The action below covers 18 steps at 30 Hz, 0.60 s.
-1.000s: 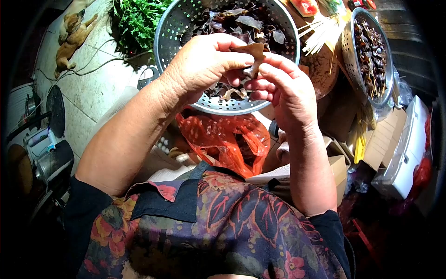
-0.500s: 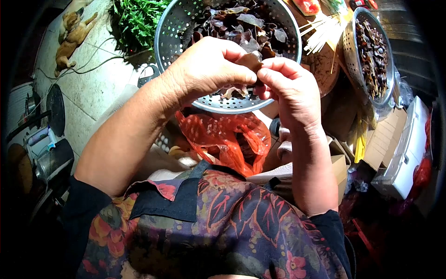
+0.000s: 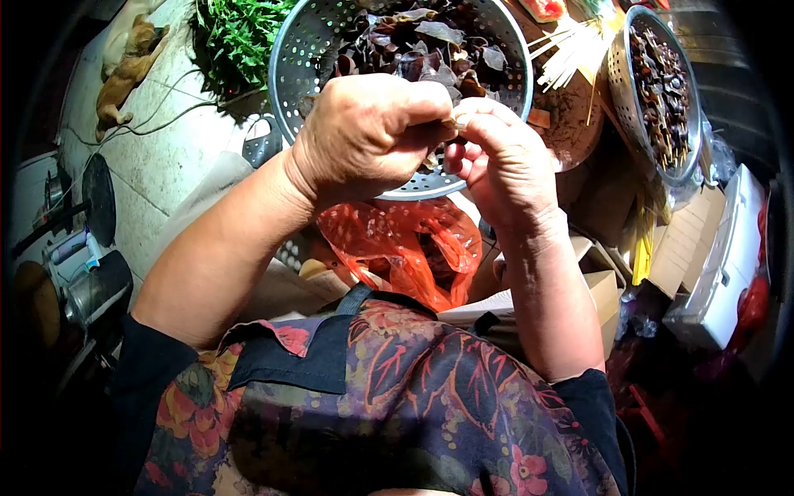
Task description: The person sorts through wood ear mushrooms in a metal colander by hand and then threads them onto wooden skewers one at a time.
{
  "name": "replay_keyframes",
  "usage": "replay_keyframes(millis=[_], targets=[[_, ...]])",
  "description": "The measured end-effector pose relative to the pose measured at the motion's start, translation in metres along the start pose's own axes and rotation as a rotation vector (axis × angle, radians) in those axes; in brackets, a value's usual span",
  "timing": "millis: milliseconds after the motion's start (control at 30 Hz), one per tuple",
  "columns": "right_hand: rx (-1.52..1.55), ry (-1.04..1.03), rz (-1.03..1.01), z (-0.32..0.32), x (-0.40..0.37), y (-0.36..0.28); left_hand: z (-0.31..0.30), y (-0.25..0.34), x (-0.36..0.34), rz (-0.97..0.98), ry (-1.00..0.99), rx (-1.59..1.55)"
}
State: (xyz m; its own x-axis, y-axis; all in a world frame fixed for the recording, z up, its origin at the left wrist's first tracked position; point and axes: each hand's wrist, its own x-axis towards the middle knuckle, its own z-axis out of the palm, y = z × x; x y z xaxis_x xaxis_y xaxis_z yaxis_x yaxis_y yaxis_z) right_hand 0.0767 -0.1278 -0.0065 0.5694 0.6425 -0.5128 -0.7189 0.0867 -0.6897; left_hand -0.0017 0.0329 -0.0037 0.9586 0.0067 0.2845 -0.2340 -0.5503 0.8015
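Tiling [image 3: 153, 186] lies left of the fingers [image 3: 482, 126], left hand [image 3: 360, 132] and right hand [image 3: 514, 169] pinching a half-hidden scrap [image 3: 451, 124], likely supple, best edge-held.

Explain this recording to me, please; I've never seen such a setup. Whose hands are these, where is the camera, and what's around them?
There is no machine here: a person works with bare hands, and one camera worn on the head looks forward and down. The left hand and right hand meet over a colander of dark pieces. Both seem to pinch a brown piece, mostly hidden. A red bag lies nearer the body. To the right are loose sticks and a second colander with dark pieces on sticks. To the left are greens and a dog on the floor.
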Motion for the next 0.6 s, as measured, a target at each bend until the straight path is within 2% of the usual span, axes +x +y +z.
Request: replay_keyframes(millis=[33, 100, 167, 200, 233, 333, 433, 500, 567, 600], targets=[[0.047, -0.011, 0.024, 0.0, 0.001, 0.0, 0.001, -0.001, -0.001, 0.095, 0.059, 0.044], [0.088, -0.035, 0.037, -0.002, 0.001, -0.001, 0.001, 0.0, -0.002, 0.068, 0.061, 0.005], [0.105, -0.061, 0.054, -0.005, 0.002, -0.002, 0.004, 0.0, -0.002, -0.117, 0.109, -0.323], [0.089, -0.028, 0.054, -0.003, 0.002, -0.001, 0.002, 0.0, 0.0, -0.139, 0.141, -0.395], [0.059, -0.004, 0.055, -0.006, 0.004, 0.003, 0.005, 0.003, 0.002, -0.235, 0.226, -0.52], [-0.077, 0.058, 0.042, -0.002, 0.004, 0.011, -0.009, 0.011, 0.01, -0.474, 0.338, -0.618], [-0.329, 0.035, 0.045, -0.006, 0.009, 0.024, -0.022, 0.0, 0.014, -0.514, 0.345, -0.51], [-0.697, 0.018, -0.007, -0.005, 0.008, 0.025, -0.03, -0.007, 0.014, -0.544, 0.306, -0.486], [-0.933, -0.023, 0.014, -0.006, 0.007, 0.02, -0.036, -0.014, 0.014, -0.527, 0.202, -0.173], [-1.163, 0.015, -0.118, -0.012, 0.009, 0.016, -0.04, -0.019, 0.013, -0.487, 0.174, 0.006]])
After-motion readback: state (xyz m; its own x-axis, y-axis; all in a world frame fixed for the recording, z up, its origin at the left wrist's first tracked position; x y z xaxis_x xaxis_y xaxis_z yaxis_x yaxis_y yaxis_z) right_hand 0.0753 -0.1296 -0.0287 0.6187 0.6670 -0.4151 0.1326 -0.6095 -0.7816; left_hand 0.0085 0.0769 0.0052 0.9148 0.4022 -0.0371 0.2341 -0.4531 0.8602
